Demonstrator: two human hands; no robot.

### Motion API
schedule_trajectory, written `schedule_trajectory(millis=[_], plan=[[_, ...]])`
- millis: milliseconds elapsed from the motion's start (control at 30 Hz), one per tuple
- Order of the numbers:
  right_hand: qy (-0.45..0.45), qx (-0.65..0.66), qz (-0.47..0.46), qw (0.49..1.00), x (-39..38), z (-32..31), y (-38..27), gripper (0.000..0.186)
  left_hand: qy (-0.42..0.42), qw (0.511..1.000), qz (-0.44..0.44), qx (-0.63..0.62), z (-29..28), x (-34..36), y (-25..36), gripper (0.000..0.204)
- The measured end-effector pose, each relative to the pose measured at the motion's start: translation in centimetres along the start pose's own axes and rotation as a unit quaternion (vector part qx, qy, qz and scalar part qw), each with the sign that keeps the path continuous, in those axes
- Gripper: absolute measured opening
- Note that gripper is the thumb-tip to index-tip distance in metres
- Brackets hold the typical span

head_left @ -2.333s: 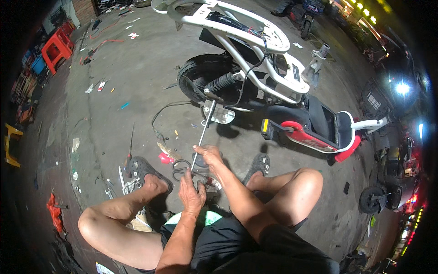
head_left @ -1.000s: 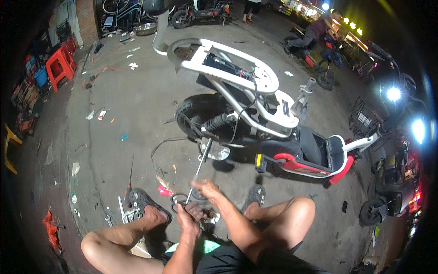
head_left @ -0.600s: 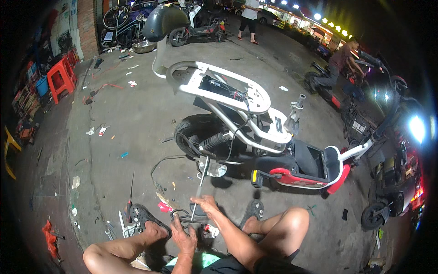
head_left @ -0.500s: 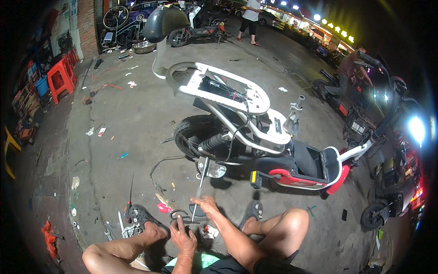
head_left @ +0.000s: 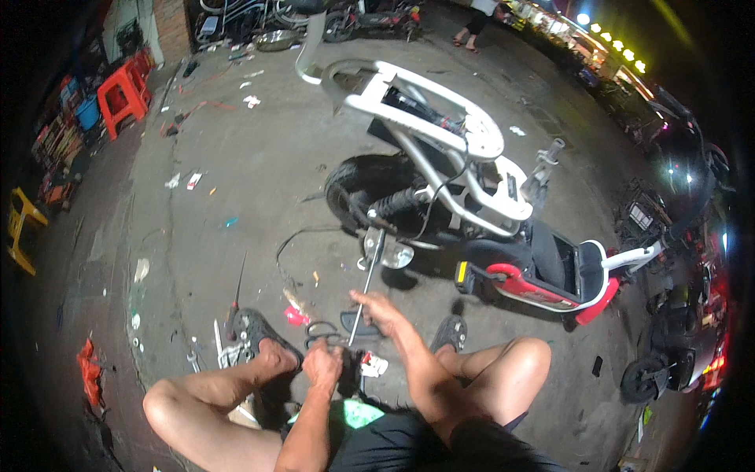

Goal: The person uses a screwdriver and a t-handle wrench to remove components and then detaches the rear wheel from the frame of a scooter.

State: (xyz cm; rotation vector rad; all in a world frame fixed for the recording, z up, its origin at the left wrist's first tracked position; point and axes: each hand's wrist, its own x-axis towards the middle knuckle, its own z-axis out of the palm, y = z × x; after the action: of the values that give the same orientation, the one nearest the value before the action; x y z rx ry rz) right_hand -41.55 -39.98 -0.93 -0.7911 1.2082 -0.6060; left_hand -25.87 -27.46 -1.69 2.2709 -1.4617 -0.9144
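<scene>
My right hand point(head_left: 382, 311) is closed round a long, straight metal rod point(head_left: 368, 279). The rod's upper end overlaps a metal plate point(head_left: 391, 253) beside the rear wheel of a white and red electric scooter point(head_left: 480, 197); I cannot tell whether they touch. My left hand point(head_left: 322, 365) has its fingers curled in, close to the rod's lower end, and whatever they hold is hidden. Just beyond it, black-handled scissors point(head_left: 318, 329) lie on the ground. A dark flat piece point(head_left: 358, 322) is behind the rod, and a small red and white packet point(head_left: 373, 364) lies between my forearms.
A screwdriver point(head_left: 234, 303) and a wrench point(head_left: 193, 360) lie by my left shoe point(head_left: 263, 334). Red stools point(head_left: 126, 98) and a yellow stool point(head_left: 27, 228) stand at the left. Parked scooters point(head_left: 668, 346) line the right, and a person point(head_left: 476, 23) stands far back.
The whole view has tilted downward, shifting things up and slightly right. My left hand's fingers, partly stretched before, are now curled in. My right hand keeps its hold on the rod.
</scene>
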Motion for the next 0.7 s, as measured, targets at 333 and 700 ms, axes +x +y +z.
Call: schedule_trajectory(millis=[333,700], plan=[[0.034,0.002,0.02,0.999,-0.6,0.2,0.8,0.028,-0.264,0.637,-0.081,-0.72,-0.8,-2.1,3.1,0.078],[0.139,-0.009,-0.019,0.99,-0.1,1.6,0.2,0.038,0.175,0.954,0.23,-0.076,-2.2,-3.9,3.5,0.062]])
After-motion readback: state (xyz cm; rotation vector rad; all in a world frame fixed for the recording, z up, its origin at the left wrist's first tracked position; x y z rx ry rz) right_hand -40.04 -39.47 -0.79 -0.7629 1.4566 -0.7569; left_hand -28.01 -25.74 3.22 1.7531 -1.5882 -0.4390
